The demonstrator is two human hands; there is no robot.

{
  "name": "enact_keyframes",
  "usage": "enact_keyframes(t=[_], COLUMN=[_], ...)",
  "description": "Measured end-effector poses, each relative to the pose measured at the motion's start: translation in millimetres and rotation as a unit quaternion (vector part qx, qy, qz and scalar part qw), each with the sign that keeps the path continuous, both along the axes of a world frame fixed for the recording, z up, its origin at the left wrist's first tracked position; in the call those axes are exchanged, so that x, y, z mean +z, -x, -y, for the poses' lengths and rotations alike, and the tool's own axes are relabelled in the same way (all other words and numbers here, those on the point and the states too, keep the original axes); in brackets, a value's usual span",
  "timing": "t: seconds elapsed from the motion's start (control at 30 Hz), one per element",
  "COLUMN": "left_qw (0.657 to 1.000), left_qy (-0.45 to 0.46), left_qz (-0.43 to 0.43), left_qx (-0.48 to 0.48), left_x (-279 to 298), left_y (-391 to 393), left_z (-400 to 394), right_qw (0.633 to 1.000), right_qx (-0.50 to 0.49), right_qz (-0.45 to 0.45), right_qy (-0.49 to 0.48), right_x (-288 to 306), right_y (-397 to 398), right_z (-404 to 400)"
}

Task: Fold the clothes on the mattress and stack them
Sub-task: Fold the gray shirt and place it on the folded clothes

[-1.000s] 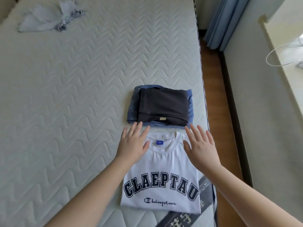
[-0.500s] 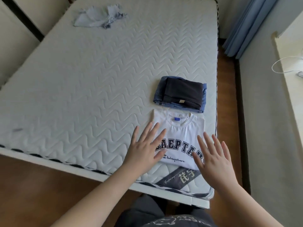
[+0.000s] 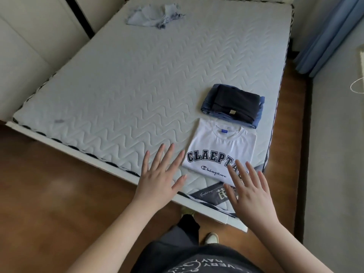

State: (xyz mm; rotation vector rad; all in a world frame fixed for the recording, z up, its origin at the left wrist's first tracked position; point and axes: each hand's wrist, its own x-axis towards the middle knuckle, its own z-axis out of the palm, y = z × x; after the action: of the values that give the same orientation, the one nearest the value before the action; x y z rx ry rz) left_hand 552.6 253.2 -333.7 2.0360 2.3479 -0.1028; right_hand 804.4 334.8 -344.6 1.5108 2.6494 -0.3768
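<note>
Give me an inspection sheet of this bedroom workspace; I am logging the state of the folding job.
Surface: white quilted mattress on a white bed frame, small dark mark near its left edge.
Job's things: folded white T-shirt with navy lettering lies flat near the front right corner; beyond it, a folded black garment sits on folded blue denim; a crumpled pale blue garment lies unfolded at the far side.
Clutter: nothing seen.
Hands: left hand and right hand both open with fingers spread, holding nothing.
Cables: white cable at the right edge.
Surroundings: wooden floor, blue curtain, white cupboard doors at left.
</note>
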Motion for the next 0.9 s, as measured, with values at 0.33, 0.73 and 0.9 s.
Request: enact_keyframes(t=[0.33,0.73,0.9], left_qw=[0.99,0.944,0.923], left_qy=[0.015,0.006,0.009], left_qz=[-0.033,-0.01,-0.003], left_qx=[0.135,0.33,0.386], left_x=[18.0,12.2,21.1], left_y=[45.7,170.6,241.7], left_z=[109.4,272.1,337.7], right_qw=[0.993,0.953,0.93], right_qx=[0.117,0.302,0.369], right_qz=[0.003,0.005,0.009], right_qy=[0.001,-0.001,0.002], right_x=[21.6,20.7,19.0], right_y=[68.6,270.3,375.0], right_z=[24.5,116.7,172.7])
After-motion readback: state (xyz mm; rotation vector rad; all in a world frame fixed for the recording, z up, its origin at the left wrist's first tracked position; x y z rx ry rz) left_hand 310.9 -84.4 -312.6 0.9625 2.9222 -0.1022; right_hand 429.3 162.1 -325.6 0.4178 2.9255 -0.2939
